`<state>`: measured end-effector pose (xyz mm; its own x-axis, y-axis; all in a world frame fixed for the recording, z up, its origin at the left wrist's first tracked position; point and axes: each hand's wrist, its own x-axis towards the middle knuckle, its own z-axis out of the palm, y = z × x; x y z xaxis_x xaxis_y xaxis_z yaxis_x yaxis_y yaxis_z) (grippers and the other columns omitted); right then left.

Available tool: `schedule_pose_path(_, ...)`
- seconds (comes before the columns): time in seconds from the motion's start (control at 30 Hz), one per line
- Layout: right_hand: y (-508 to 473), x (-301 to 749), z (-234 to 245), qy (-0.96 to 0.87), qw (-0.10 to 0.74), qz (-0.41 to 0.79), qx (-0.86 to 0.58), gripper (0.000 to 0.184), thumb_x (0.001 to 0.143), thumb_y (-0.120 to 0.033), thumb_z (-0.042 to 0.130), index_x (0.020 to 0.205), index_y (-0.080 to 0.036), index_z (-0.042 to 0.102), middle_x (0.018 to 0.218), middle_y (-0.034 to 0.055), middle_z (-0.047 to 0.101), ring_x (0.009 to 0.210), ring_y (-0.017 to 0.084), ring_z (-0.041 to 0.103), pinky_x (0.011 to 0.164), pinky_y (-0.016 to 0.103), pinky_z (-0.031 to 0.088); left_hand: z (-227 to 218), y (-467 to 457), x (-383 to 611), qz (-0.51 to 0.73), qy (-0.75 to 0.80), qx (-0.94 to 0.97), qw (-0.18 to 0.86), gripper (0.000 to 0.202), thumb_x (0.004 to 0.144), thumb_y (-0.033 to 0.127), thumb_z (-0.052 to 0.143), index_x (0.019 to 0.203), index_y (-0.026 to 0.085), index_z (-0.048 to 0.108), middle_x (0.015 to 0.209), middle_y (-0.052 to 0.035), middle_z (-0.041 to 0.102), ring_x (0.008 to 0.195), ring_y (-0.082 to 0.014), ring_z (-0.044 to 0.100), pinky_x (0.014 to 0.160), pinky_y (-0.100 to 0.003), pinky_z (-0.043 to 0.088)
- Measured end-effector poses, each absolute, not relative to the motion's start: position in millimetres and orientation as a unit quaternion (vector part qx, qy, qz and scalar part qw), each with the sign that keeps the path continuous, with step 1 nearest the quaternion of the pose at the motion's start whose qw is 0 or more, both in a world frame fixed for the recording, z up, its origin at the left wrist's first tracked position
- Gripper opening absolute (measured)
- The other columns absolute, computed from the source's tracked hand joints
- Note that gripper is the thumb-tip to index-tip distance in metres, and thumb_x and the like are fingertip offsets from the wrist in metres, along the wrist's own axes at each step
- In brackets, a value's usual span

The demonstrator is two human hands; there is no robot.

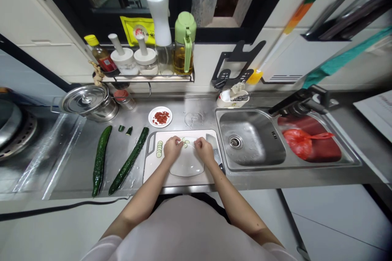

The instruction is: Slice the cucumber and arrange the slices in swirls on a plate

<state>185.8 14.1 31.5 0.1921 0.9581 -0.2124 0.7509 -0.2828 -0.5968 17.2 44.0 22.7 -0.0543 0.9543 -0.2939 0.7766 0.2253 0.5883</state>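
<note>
A white plate (186,165) rests on a light cutting board (154,167) in front of me. Thin cucumber slices (185,143) lie at the plate's far rim. My left hand (172,149) is closed at that rim, its fingertips pinched on a cucumber slice. Across the plate, my right hand (205,150) is also closed, thumb and fingers together near the rim; whatever it may hold is too small to make out. A short row of cucumber slices (159,149) lies on the board, left of my left hand. A knife (214,144) lies partly hidden beyond my right hand.
Two whole cucumbers (102,161) and small cut ends (129,131) lie left of the board. Behind it stands a small plate of chopped red pieces (160,124). To the right is a double sink (254,163) with a red bag (297,143). A lidded pot (88,102) stands back left.
</note>
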Motion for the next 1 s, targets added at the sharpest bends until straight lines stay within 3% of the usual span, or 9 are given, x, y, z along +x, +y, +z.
schedule_pose_path(0.53,-25,196,33,-0.580,0.211,0.273,-0.738,0.025,0.087,-0.039,0.045,0.083,-0.021,0.062,0.059,-0.0019,0.056,0.056,0.014,0.050,0.057,0.023,0.030,32,-35,-28,0.242,0.720,0.553,0.342,0.021,0.081,0.039,0.056,0.089,0.022,0.066,0.071,0.0012,0.062,0.063,-0.0133,0.055,0.062,-0.023,0.038)
schedule_pose_path(1.0,-53,195,42,-0.603,0.247,0.283,-0.704,0.029,0.086,-0.043,0.039,0.078,-0.021,0.057,0.053,-0.0026,0.049,0.051,0.016,0.047,0.055,0.025,0.030,21,-64,-55,0.218,0.761,0.531,0.301,0.018,0.082,0.032,0.054,0.088,0.022,0.067,0.074,0.0003,0.063,0.069,-0.0144,0.056,0.062,-0.022,0.033)
